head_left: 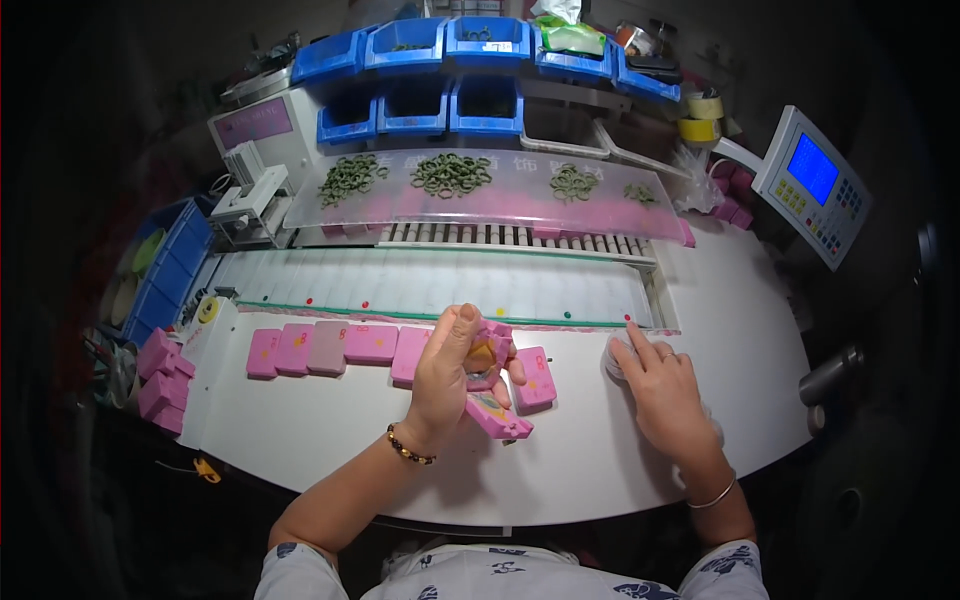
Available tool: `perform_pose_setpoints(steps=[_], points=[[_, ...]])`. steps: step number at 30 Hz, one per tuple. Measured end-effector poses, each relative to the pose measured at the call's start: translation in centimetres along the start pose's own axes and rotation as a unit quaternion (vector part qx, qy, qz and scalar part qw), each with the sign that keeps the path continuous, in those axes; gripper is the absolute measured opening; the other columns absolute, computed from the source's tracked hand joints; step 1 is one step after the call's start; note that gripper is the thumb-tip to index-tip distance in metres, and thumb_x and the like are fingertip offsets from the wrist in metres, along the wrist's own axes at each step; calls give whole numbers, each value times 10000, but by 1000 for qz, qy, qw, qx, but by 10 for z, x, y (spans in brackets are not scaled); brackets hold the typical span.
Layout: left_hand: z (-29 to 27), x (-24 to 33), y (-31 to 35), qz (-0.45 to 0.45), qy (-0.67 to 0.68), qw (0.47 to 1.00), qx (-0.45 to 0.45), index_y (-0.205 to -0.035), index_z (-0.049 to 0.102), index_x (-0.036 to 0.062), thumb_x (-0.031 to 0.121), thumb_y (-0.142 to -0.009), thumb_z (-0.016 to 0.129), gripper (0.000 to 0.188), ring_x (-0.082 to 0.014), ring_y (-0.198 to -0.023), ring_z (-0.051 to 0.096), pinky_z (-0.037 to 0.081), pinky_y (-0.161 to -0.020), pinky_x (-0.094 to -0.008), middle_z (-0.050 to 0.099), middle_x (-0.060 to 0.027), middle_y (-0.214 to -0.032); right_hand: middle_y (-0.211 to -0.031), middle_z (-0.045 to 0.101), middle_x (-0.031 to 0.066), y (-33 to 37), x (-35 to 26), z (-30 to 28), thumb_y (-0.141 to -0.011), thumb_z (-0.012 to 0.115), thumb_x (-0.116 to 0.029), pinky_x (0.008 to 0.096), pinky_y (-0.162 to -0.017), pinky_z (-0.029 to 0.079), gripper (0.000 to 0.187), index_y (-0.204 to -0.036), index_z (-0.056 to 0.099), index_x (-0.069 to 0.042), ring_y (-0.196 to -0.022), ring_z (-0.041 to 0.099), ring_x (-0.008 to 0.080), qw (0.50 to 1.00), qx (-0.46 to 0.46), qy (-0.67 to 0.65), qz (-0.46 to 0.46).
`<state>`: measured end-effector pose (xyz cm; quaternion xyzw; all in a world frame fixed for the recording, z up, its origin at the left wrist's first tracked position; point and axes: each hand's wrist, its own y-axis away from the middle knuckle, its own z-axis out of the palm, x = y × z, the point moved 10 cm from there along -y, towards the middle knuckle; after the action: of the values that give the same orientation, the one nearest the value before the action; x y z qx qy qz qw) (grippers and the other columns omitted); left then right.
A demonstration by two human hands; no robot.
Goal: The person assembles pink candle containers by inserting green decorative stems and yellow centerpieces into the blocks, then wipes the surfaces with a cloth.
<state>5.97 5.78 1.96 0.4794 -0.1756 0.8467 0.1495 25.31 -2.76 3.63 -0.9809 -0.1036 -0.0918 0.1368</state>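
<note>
My left hand [440, 375] is closed round a pink block mould in two parts. The upper mould half [487, 355] stands upright in the fingers, its hollow showing a yellowish-brown patch. Below it the other mould half [497, 415] tilts outward, with a greenish-grey patch on its inner face. Over to the right, my right hand [660, 395] reaches over the white table with its fingers spread. A whitish round thing [612, 362] shows beside its thumb, partly covered by the hand; its kind is unclear.
Several pink mould blocks [370, 343] form a row before a glass-topped conveyor [430, 285]. Small green rings [450, 175] lie in piles on a clear shelf, under blue bins [405, 42]. A control panel [815, 185] stands right; pink blocks [163, 380] are stacked left.
</note>
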Motion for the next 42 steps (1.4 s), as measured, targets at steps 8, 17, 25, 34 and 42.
perform_pose_setpoints(steps=[8,17,25,34,42], points=[[18,-13,4,-20,113,993,-36,-966,447,71,525,-991,469,455,-208,-740,664,568,-580,-297,598,-126,-910,-958,623,105,-9,-86,-76,-716,758,0,368,-700,534,307,-985,617,-43,-853,633,286,846,204,-471,-145],[22,10,30,59,-136,988,-44,-1056,553,-20,197,-990,593,230,-189,-1022,644,533,-910,-330,630,-171,-1155,-880,614,61,0,-80,-86,-706,739,26,334,-624,530,214,-878,643,-59,-798,627,238,878,320,-316,-162],[33,19,43,98,-164,978,-84,-1172,508,-15,155,-990,591,263,-182,-1081,623,511,-950,-327,625,-130,-1136,-1021,639,136,-21,-65,-80,-688,775,73,322,-698,531,345,-933,563,-45,-848,629,256,843,270,-457,-89],[22,15,39,98,-130,986,-48,-1199,500,-10,145,-996,585,270,-136,-988,629,519,-904,-291,629,-85,-1095,-1025,610,73,-49,-55,-20,-745,784,60,282,-843,523,486,-1078,454,-68,-936,617,135,592,74,-803,13],[5,-5,31,-79,-22,994,-66,-1103,578,13,216,-985,616,239,-116,-990,614,535,-889,-316,641,-60,-1064,-1033,597,69,-58,-57,-18,-761,792,25,303,-884,511,533,-1168,462,-70,-982,606,135,575,32,-818,-4]])
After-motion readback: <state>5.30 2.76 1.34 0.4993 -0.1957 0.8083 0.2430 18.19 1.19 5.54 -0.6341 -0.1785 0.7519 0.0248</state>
